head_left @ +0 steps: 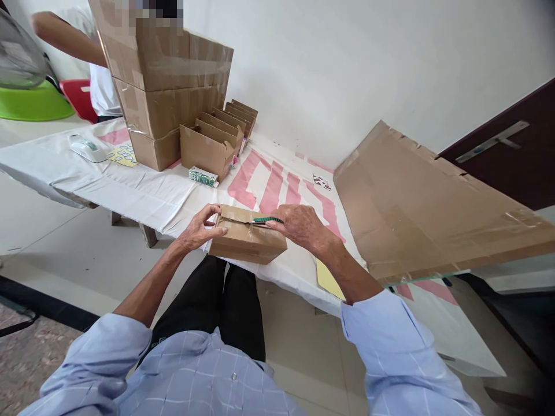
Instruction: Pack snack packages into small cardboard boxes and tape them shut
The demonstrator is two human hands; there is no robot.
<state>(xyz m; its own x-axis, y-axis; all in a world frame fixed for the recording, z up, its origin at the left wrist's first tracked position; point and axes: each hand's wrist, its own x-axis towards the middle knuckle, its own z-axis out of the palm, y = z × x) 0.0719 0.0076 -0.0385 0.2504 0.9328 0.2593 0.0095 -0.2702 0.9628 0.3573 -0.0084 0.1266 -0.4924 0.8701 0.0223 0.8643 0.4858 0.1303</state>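
A small brown cardboard box (247, 245) lies on the white-covered table just before me. My left hand (200, 227) grips its left end, with the thumb by the near edge and the fingers at the far corner. In my closed right hand (298, 224) is a green box cutter (266, 220), its tip at the seam along the top of the box. The seam gapes slightly on the left, next to my left hand. My right palm hides the rear of the cutter.
Taped cartons (167, 104) stand stacked at the back left, beside several open boxes (208, 147) and a small green-and-white box (203, 177). A large cardboard sheet (425, 208) leans at the right. Behind the stack, a person's arm (69, 37) shows. A white dispenser-like object (89, 148) lies left.
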